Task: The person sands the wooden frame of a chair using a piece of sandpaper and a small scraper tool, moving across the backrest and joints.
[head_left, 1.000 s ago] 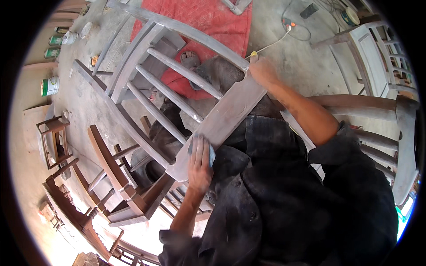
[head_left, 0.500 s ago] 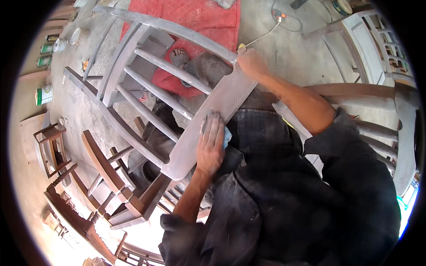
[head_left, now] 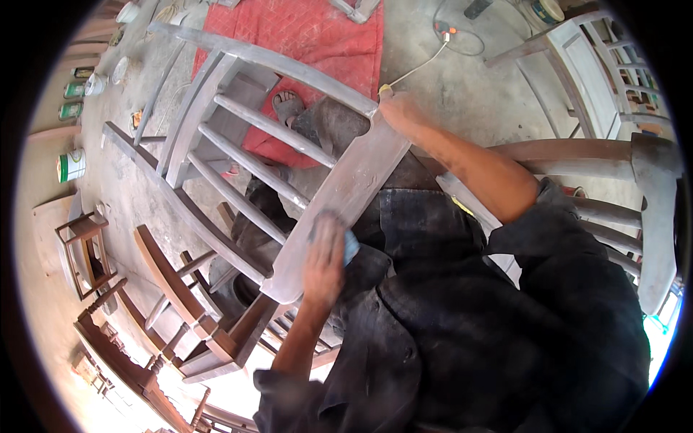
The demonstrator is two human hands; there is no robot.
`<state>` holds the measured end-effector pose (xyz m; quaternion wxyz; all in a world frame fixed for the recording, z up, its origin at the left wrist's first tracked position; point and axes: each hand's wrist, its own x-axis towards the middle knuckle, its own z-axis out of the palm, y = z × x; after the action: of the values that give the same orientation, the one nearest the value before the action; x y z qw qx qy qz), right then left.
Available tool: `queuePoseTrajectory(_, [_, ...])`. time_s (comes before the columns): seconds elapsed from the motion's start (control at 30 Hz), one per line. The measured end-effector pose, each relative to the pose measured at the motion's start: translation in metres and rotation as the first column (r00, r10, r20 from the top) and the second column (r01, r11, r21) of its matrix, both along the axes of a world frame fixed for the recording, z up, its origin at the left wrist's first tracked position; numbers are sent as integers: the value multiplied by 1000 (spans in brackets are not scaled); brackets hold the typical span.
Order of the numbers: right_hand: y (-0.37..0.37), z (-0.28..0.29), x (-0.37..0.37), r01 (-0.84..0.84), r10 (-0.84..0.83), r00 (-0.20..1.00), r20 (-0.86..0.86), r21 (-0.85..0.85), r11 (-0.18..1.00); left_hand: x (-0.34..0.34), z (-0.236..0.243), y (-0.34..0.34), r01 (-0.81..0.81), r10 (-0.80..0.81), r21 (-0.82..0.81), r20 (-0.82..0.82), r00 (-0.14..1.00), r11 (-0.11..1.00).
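A grey-coated wooden chair (head_left: pixel 261 70) with slender spindles lies tilted across my lap, its wide back board (head_left: pixel 364 162) running diagonally beneath my hands. My left hand (head_left: pixel 325 263) presses a blue sanding pad (head_left: pixel 349 245) on the lower part of that board, fingers together and blurred by motion. At the board's upper end, my right hand (head_left: pixel 401 112) grips the chair, with a small yellow bit (head_left: pixel 385 89) showing beside the fingers.
A red mat (head_left: pixel 339 43) lies on the concrete floor (head_left: pixel 447 86) under my foot. Brown chairs (head_left: pixel 162 270) stand at left, grey-coated chairs (head_left: pixel 653 216) at right. Paint buckets (head_left: pixel 71 166) line the left wall. A cable (head_left: pixel 422 63) with a connector crosses the floor beyond.
My left hand with the pad slid up along the board, then back down toward its lower end. My right hand and the chair shifted slightly up and left in view.
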<state>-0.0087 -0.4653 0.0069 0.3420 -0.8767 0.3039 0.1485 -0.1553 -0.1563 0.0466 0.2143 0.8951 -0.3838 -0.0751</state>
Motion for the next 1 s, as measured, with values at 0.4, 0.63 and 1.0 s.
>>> queuePoseTrajectory(0.4, [1,-28,-1,48,-38,996,75,-133,990,13,5,-50,-131,128,-77,-48,991,988])
queuePoseTrajectory(0.63, [-6,-38,-3,-112,138,985,107,-216,970,26,-2,-61,-30,24,-101,-63,998,994])
queuePoseTrajectory(1.0, [-7,-41,1,-71,82,995,54,-180,981,22,-10,-65,-43,32,-130,-86,996,991])
